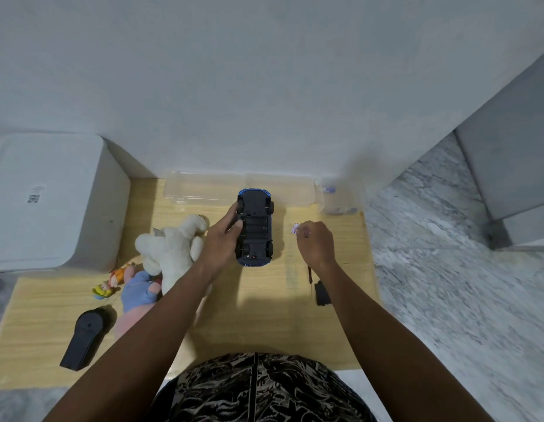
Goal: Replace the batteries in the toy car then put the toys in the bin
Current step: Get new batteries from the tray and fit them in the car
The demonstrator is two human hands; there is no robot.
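The blue toy car [255, 227] lies upside down at the far middle of the desk [264, 315], battery bay open; the left hand [222, 236] grips its left side; the right hand [314, 241], just right of it, pinches a small battery [295, 228]; a white plush toy [170, 245] lies left.

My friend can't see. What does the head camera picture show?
A left hand holds an upside-down blue toy car on a wooden table, while the right hand pinches a small battery. Plush toys lie left.
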